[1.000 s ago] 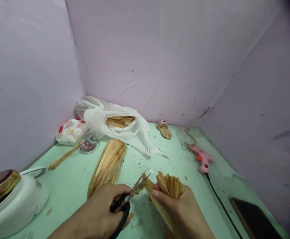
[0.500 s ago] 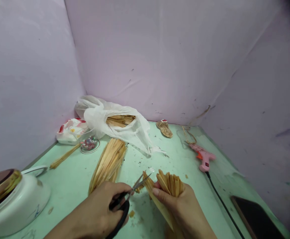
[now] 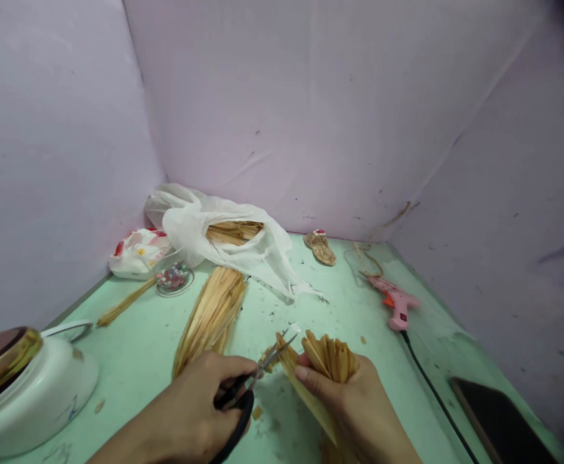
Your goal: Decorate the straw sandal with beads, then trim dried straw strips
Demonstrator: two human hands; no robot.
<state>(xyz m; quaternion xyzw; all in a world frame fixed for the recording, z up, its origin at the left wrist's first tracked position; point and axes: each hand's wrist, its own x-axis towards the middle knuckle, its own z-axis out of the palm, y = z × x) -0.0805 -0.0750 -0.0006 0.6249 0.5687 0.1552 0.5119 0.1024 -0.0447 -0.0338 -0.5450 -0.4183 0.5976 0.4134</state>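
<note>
My left hand (image 3: 194, 412) is closed round the black handles of a pair of scissors (image 3: 255, 380). The blades point up and right and meet the tip of a dry straw strip. My right hand (image 3: 354, 403) grips a bundle of dry straw strips (image 3: 327, 357), cut ends upward, with one long strip running down under my palm. Small cut scraps lie on the green table (image 3: 320, 309) under the blades.
A loose sheaf of straw (image 3: 211, 316) lies left of the scissors. Behind it stand a white plastic bag of straw (image 3: 223, 241), a glass bowl of beads (image 3: 173, 278) and a red-and-white packet (image 3: 136, 251). A pink glue gun (image 3: 394, 301), a woven sandal (image 3: 321, 250), a dark phone (image 3: 497, 425) and a white pot (image 3: 25, 386) ring the table.
The scissor blades have closed a little on the strip's tip and a small scrap has dropped onto the table. Both hands have hardly shifted.
</note>
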